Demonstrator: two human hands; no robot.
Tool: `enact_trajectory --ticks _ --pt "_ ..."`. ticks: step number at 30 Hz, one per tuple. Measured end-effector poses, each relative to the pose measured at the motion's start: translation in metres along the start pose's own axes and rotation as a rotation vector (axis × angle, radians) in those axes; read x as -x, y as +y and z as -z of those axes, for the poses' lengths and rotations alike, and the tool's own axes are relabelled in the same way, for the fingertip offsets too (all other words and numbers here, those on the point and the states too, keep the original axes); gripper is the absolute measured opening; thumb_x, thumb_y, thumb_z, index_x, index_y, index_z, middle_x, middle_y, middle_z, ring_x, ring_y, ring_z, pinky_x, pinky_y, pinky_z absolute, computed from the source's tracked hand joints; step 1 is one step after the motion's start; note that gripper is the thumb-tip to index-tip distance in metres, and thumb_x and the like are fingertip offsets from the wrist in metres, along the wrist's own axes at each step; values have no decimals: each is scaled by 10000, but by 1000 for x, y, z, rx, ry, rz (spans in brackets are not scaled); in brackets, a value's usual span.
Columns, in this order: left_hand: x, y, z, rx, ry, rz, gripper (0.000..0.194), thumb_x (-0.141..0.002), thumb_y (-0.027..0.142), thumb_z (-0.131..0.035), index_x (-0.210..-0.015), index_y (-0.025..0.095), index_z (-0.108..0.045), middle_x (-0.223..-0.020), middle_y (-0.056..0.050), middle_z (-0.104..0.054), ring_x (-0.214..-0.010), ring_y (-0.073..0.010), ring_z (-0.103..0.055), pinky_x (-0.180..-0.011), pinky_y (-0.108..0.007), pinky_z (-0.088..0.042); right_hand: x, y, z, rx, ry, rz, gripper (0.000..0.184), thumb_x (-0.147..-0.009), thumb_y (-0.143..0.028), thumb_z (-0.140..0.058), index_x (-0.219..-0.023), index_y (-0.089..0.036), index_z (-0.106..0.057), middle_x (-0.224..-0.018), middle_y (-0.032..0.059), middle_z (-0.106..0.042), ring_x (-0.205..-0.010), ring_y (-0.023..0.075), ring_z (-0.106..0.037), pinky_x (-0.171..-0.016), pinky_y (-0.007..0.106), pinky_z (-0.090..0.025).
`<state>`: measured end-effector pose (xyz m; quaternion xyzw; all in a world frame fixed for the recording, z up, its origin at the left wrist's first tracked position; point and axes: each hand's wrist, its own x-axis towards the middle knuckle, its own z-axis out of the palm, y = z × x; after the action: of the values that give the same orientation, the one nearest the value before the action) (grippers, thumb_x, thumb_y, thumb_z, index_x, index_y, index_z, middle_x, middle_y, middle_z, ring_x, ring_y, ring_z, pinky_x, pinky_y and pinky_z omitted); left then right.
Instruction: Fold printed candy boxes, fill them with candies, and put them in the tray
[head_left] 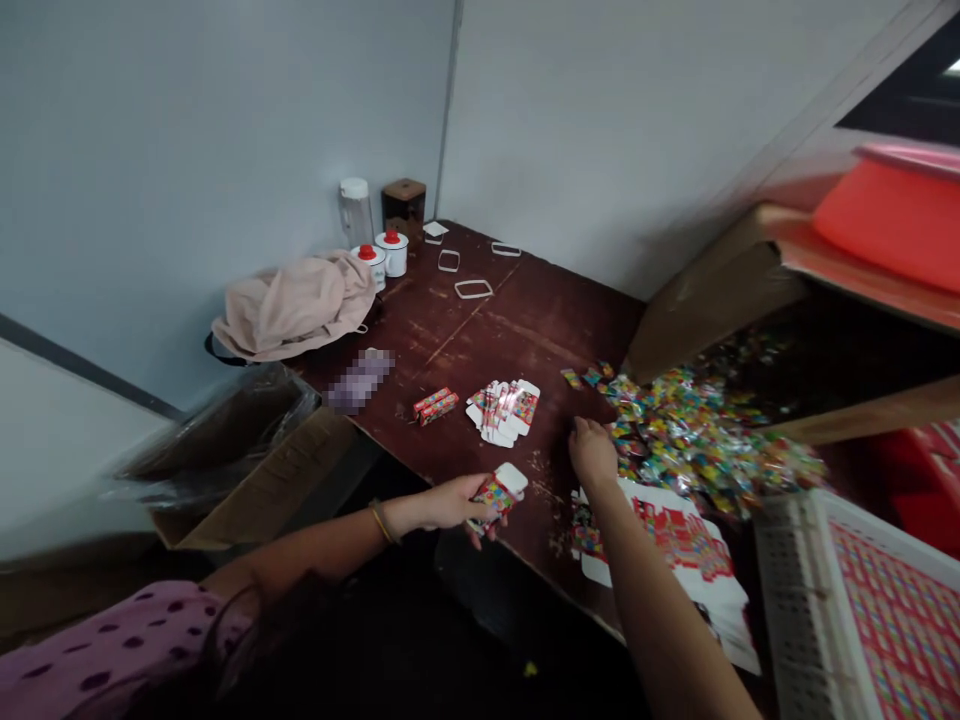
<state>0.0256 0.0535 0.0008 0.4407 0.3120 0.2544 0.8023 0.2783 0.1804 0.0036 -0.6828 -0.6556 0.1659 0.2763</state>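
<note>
My left hand (454, 503) is wrapped around a small, colourful candy box (498, 494), whose white flap stands open at the top. It holds the box just over the table's front edge. At the left rim of a heap of wrapped candies (690, 425), my right hand (594, 452) is low over the table with its fingers curled in. Whatever those fingers hold, if anything, is hidden. Flat printed boxes (502, 408) lie in a small fanned pile beyond my left hand. Beside them are closed red candy boxes (436, 405). More flat boxes (675, 535) lie beneath my right forearm.
A tipped cardboard carton (705, 270) spills candies onto the dark red table (525, 310). A white crate (795, 570) of packed boxes stands at right. Pink cloth (296, 300), lidded mugs (393, 255) and a jug (356, 212) are at back left. An open carton (255, 480) sits below.
</note>
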Motion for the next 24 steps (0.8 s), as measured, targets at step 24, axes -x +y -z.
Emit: enact_trajectory --ticks 24 --pt "15 -24 -5 -235 253 -111 612 -832 690 -442 -1041 136 -599 -760 -13 -556 -583 -85 -504 -444 -169 -375 157 -85 -17 -212 -136 249 319 -921 -406 -446 -830 -252 -710 -1244 75 -598 -1189 289 -476 -1018 519 -317"
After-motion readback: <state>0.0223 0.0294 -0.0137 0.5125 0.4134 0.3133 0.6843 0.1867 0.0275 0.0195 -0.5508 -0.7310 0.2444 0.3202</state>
